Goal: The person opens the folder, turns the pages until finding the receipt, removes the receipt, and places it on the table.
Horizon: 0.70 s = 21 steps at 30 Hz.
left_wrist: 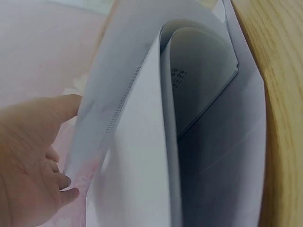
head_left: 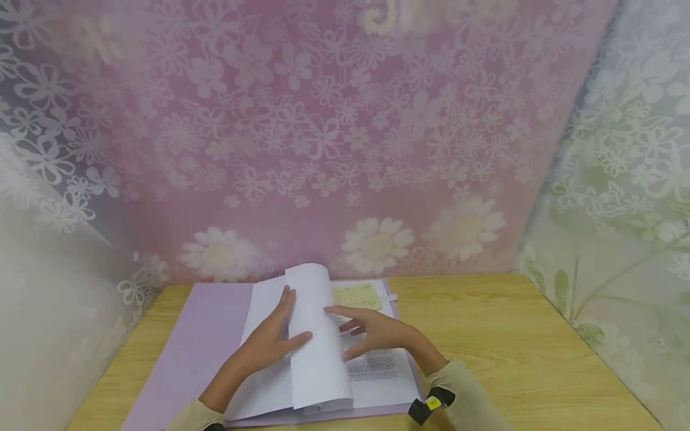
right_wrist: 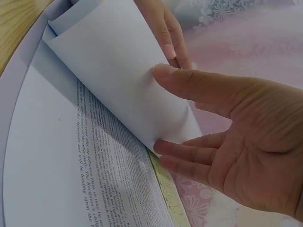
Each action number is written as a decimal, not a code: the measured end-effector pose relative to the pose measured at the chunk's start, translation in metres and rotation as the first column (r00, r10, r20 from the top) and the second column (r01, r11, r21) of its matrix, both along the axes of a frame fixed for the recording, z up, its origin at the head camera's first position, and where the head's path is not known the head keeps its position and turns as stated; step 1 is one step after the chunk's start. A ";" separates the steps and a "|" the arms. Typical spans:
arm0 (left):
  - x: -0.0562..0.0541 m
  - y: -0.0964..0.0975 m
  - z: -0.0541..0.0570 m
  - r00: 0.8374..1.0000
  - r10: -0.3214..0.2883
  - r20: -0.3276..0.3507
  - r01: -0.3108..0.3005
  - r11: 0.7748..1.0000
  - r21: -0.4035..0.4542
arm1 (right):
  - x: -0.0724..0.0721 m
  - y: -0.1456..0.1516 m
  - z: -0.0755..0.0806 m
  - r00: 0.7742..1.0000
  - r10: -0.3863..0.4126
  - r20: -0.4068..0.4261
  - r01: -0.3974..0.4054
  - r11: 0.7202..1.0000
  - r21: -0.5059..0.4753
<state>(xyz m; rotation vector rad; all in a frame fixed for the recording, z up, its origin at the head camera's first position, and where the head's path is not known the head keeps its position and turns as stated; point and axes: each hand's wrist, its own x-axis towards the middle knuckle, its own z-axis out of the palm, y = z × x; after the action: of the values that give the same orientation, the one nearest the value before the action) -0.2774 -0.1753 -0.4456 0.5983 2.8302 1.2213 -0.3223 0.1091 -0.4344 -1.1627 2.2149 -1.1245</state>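
Observation:
A lilac folder lies spread on the table with white papers inside. Several sheets are bowed up and folded over toward the left, blank side showing. My left hand is at their left side, its thumb laid on the white surface and fingers spread along the edge. From the other side my right hand touches the same curled sheets, thumb and fingers well apart. Beneath them is a printed page with dense text, and a yellow note sits near its top.
The wooden table extends to the right of the folder. A pink flowered backdrop rises behind its far edge, with pale panels at both sides. A white tab sticks out past the folder's right edge.

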 end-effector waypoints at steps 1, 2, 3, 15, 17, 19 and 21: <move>0.000 -0.001 0.000 1.000 -0.002 0.003 0.002 1.000 -0.012 | 0.001 -0.001 -0.001 1.000 0.001 0.004 -0.001 1.000 0.000; 0.000 -0.002 0.000 1.000 -0.008 0.005 0.008 1.000 -0.023 | 0.001 -0.001 -0.002 1.000 0.000 0.006 0.000 1.000 -0.001; 0.001 -0.004 0.000 1.000 -0.010 0.010 0.010 0.999 -0.038 | 0.002 -0.002 -0.003 1.000 0.000 0.009 0.000 1.000 -0.004; -0.005 -0.024 0.002 1.000 -0.005 0.002 0.005 0.985 -0.174 | 0.006 -0.009 -0.002 1.000 0.001 0.009 -0.001 1.000 -0.025; -0.006 -0.026 0.002 1.000 0.005 0.001 -0.005 0.984 -0.179 | 0.006 -0.010 -0.001 1.000 -0.001 -0.001 0.001 1.000 -0.022; -0.007 -0.028 0.002 1.000 0.015 0.006 -0.013 0.984 -0.176 | 0.006 -0.011 -0.001 1.000 0.000 -0.010 0.000 1.000 -0.021; -0.007 -0.031 0.001 0.999 0.029 0.026 -0.024 0.985 -0.172 | 0.006 -0.012 -0.001 1.000 0.000 -0.010 0.000 1.000 -0.019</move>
<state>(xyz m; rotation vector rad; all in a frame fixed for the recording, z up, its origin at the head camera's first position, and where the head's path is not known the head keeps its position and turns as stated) -0.2846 -0.2058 -0.4447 0.5320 2.8881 0.9670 -0.3159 0.0975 -0.4353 -1.1782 2.2163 -1.1449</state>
